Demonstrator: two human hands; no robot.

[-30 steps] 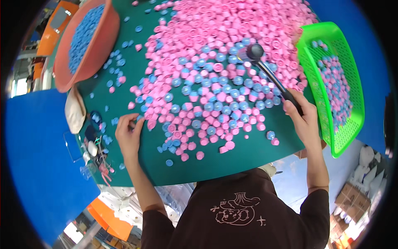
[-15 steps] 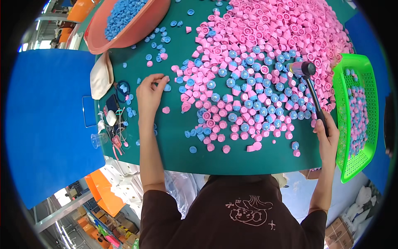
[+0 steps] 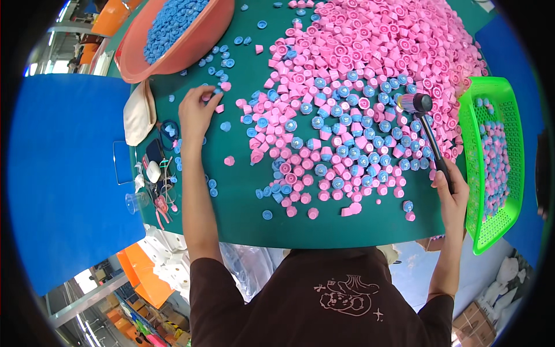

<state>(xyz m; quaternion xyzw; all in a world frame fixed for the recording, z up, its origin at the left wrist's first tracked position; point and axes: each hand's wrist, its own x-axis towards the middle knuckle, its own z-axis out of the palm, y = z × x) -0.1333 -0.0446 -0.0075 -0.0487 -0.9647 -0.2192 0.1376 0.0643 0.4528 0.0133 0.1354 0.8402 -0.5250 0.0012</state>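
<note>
A big heap of pink caps (image 3: 381, 52) covers the far right of the green table (image 3: 243, 191), with blue-topped caps (image 3: 341, 139) mixed into its near part. My left hand (image 3: 198, 111) reaches forward over scattered caps, its fingertips on a pink cap and a blue cap (image 3: 219, 88) near the orange bowl. My right hand (image 3: 452, 188) grips the black handle of a small mallet (image 3: 425, 124), whose head rests over the heap's right side.
An orange bowl (image 3: 191, 49) full of blue caps stands at the far left. A green mesh basket (image 3: 500, 156) with assembled caps sits at the right edge. A cloth, plastic cup and small tools (image 3: 153, 173) lie at the table's left edge.
My left hand has moved forward and left from the near edge of the heap toward the orange bowl. The right hand keeps the mallet, its head shifted slightly over the heap.
</note>
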